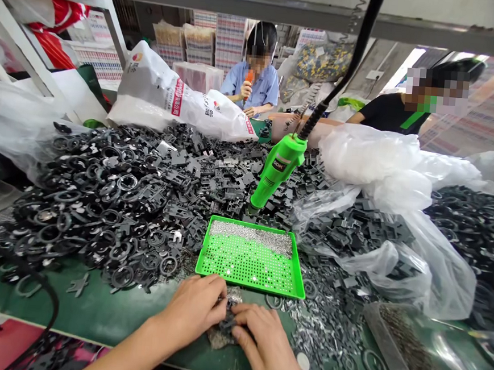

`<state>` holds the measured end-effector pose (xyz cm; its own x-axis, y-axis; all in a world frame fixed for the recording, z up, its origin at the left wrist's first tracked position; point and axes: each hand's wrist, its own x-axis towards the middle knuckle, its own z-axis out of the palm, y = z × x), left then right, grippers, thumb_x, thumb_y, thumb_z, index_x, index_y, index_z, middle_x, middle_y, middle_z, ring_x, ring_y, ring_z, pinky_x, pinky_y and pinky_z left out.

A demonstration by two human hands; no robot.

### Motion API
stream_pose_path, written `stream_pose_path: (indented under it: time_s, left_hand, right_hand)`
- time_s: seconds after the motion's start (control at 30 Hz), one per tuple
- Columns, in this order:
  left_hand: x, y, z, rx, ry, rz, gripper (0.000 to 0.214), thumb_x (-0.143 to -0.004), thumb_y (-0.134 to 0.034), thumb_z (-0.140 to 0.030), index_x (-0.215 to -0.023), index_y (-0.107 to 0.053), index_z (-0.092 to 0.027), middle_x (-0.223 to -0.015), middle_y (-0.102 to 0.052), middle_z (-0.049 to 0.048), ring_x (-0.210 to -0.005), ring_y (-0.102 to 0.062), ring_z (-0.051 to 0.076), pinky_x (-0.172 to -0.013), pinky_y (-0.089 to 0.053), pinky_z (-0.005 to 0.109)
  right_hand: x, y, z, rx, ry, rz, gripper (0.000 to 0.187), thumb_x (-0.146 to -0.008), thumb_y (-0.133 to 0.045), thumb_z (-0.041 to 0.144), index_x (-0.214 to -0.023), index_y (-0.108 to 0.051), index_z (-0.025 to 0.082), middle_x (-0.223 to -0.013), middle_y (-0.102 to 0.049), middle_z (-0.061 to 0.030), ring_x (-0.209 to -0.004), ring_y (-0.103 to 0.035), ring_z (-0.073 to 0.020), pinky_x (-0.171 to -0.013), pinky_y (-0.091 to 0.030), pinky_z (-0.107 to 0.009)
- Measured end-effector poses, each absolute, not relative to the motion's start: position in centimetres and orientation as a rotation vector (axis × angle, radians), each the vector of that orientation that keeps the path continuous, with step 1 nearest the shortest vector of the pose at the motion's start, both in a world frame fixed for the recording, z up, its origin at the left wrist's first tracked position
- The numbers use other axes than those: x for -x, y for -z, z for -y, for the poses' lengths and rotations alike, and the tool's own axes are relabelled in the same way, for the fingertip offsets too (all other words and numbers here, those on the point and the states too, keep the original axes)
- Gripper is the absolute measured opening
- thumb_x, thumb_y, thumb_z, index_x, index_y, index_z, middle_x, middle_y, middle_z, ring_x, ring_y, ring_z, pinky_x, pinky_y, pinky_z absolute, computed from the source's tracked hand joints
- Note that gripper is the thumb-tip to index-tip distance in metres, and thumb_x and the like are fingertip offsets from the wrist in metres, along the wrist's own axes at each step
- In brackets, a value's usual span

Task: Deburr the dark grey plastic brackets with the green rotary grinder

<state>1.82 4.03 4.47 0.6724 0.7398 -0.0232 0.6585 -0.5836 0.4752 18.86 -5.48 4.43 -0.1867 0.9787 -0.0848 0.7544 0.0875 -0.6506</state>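
My left hand (197, 303) and my right hand (261, 334) meet at the table's front, fingers closed around a small dark plastic part (228, 319). Its exact shape is hidden by my fingers. Beneath it lies a greyish block (220, 339), partly covered by the hands. Just beyond my hands sits a green perforated tray (301, 289) with many tiny silver pieces (247, 232) heaped along its far side. A green electric screwdriver (276, 170) hangs by a black cable above the tray's far edge, and neither hand touches it.
Dark plastic parts (144, 182) are piled across the left and back. Clear plastic bags (380, 167) lie on the right. A clear box of small screws (414, 346) stands at front right. Two people (255, 83) sit across the table; one holds an orange tool (249, 77).
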Motion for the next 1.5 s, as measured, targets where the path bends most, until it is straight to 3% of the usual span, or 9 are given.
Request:
stream_pose_path:
  time_s: [0.13,0.27,0.5,0.73,0.9,1.1,1.2,1.33,1.5]
  left_hand:
    - [-1.7,-4.5,-3.8,-2.293,-0.421,-1.055,0.011,-0.089,-0.05,-0.023,-0.086,-0.06,-0.022,-0.082,-0.065,-0.0004,-0.074,-0.061,0.018,-0.068,-0.043,0.027]
    - [-0.9,-4.3,-2.8,-2.114,-0.598,-1.062,0.024,-0.096,-0.04,-0.034,-0.088,-0.058,-0.021,-0.082,-0.064,0.001,-0.075,-0.062,0.016,-0.069,-0.047,0.025]
    - [0.9,-3.0,-0.4,-1.617,-0.766,-1.081,0.024,-0.09,-0.053,-0.041,-0.09,-0.065,-0.02,-0.074,-0.068,-0.0001,-0.066,-0.064,0.014,-0.062,-0.051,0.02]
    - [1.0,-2.6,0.5,-1.458,-0.768,-1.015,0.022,-0.087,-0.059,-0.04,-0.087,-0.067,-0.02,-0.07,-0.069,-0.001,-0.064,-0.064,0.013,-0.06,-0.051,0.018]
    - [1.1,-3.0,0.1,-1.718,-0.818,-0.955,0.009,-0.091,-0.056,-0.026,-0.097,-0.063,-0.025,-0.081,-0.072,-0.0037,-0.072,-0.068,0.011,-0.068,-0.053,0.017]
    - [2.0,-4.4,-1.5,-2.168,-0.768,-0.801,0.049,-0.088,-0.058,-0.015,-0.131,-0.043,-0.032,-0.11,-0.069,-0.0017,-0.095,-0.066,0.013,-0.088,-0.051,0.022]
    - [2.4,-5.5,-3.0,-2.206,-0.543,-0.829,0.064,-0.078,-0.055,-0.004,-0.134,-0.039,-0.03,-0.125,-0.061,0.0016,-0.113,-0.058,0.017,-0.099,-0.047,0.03]
    - [1.8,-5.8,-4.0,-2.368,-0.32,-0.691,0.065,-0.081,-0.049,-0.001,-0.137,-0.038,-0.031,-0.128,-0.058,0.0012,-0.118,-0.051,0.021,-0.104,-0.04,0.042]
    - [1.1,-3.5,-2.8,-2.427,-0.414,-0.79,0.048,-0.091,-0.058,-0.022,-0.135,-0.042,-0.029,-0.124,-0.059,0.0035,-0.108,-0.055,0.022,-0.098,-0.042,0.041]
  right_hand:
    - [-19.1,-4.3,5.3,1.72,-0.853,2.005,0.01,-0.096,-0.047,0.024,-0.092,-0.056,0.024,-0.116,-0.066,-0.003,-0.103,-0.061,-0.0213,-0.088,-0.041,-0.038]
    - [-19.2,-4.1,5.4,1.719,-0.924,1.919,0.012,-0.095,-0.047,0.028,-0.091,-0.058,0.025,-0.116,-0.066,-0.003,-0.104,-0.061,-0.022,-0.091,-0.039,-0.039]
    - [-18.8,-4.5,5.1,1.696,-1.061,1.388,0.035,-0.091,-0.047,0.05,-0.078,-0.06,0.02,-0.073,-0.063,-0.0019,-0.072,-0.057,-0.0181,-0.066,-0.042,-0.026]
    - [-17.0,-4.8,4.6,1.63,-1.213,1.26,0.04,-0.088,-0.049,0.053,-0.071,-0.058,0.018,-0.067,-0.059,-0.0018,-0.067,-0.053,-0.0164,-0.063,-0.041,-0.025]
    - [-16.7,-5.0,4.9,1.711,-1.14,1.344,0.037,-0.087,-0.051,0.049,-0.067,-0.055,0.019,-0.065,-0.057,-0.0007,-0.064,-0.051,-0.0155,-0.061,-0.038,-0.025]
    - [-17.3,-4.0,4.8,1.566,-1.383,1.023,0.048,-0.079,-0.057,0.064,-0.065,-0.055,0.018,-0.062,-0.058,-0.0018,-0.059,-0.049,-0.0141,-0.059,-0.038,-0.025]
    - [-18.2,-3.0,5.0,1.487,-1.461,0.815,0.052,-0.071,-0.065,0.067,-0.061,-0.055,0.017,-0.057,-0.059,-0.0017,-0.052,-0.045,-0.0109,-0.055,-0.035,-0.024]
    - [-18.9,-2.2,5.5,1.414,-1.504,0.663,0.053,-0.067,-0.071,0.066,-0.059,-0.055,0.017,-0.054,-0.059,-0.001,-0.047,-0.041,-0.0078,-0.051,-0.03,-0.022]
    - [-18.9,-1.9,5.8,1.529,-1.432,0.716,0.055,-0.067,-0.067,0.071,-0.062,-0.056,0.017,-0.056,-0.061,-0.0016,-0.047,-0.042,-0.009,-0.05,-0.03,-0.023]
